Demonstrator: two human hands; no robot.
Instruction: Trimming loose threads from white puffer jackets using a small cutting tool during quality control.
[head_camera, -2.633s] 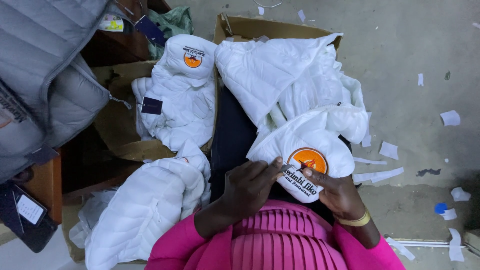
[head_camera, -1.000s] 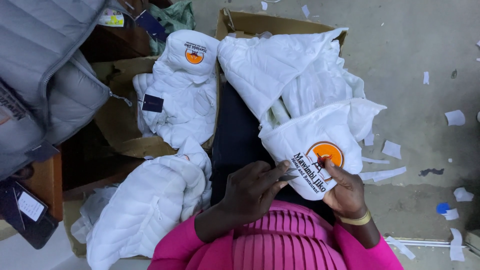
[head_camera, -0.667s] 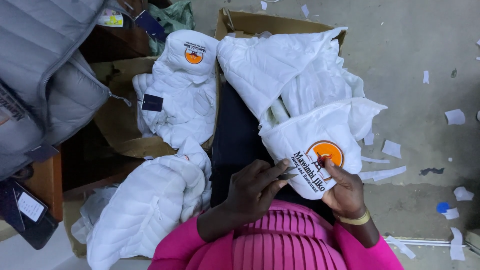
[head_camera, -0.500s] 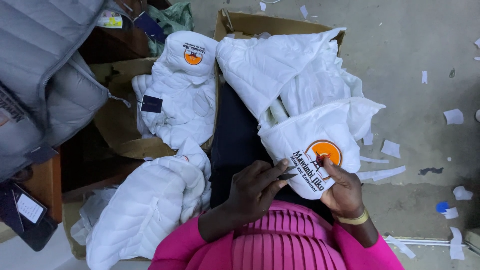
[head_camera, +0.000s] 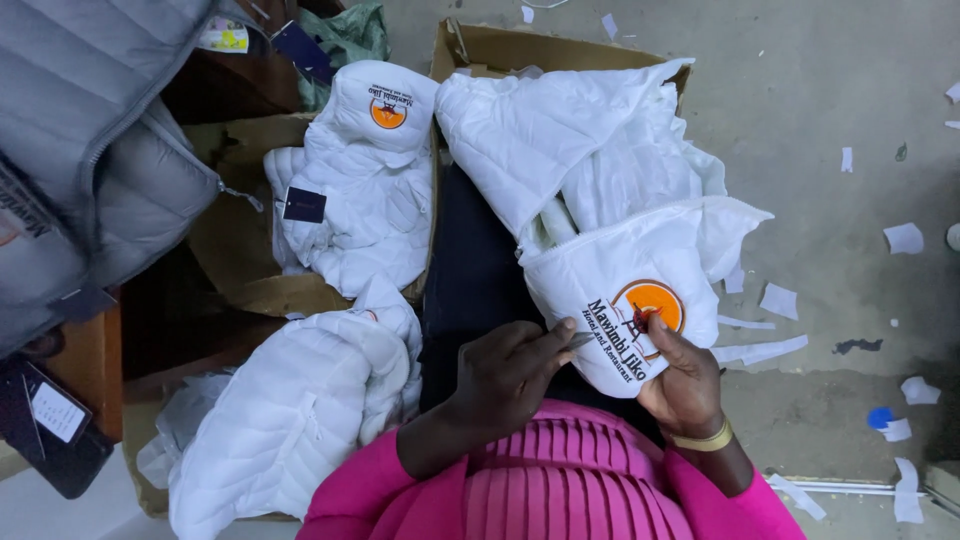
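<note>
**Materials and finishes**

The white jacket (head_camera: 640, 290) is made of quilted, padded cloth with a faint sheen; a flat printed orange emblem (head_camera: 649, 305) with a matt look is carried on it. A small pointed tool (head_camera: 580, 341), seemingly metal, is pinched in the left hand (head_camera: 505, 375). A smooth, shiny gold-coloured bangle (head_camera: 700, 438) is worn on the right hand (head_camera: 680, 385). The pink garment (head_camera: 570, 480) is of finely pleated matt cloth. The boxes (head_camera: 500, 45) are of dull brown cardboard. The floor (head_camera: 850, 200) is rough grey concrete, strewn with white paper scraps (head_camera: 905, 238). The grey jacket (head_camera: 90, 150) is of smooth quilted fabric.
</note>
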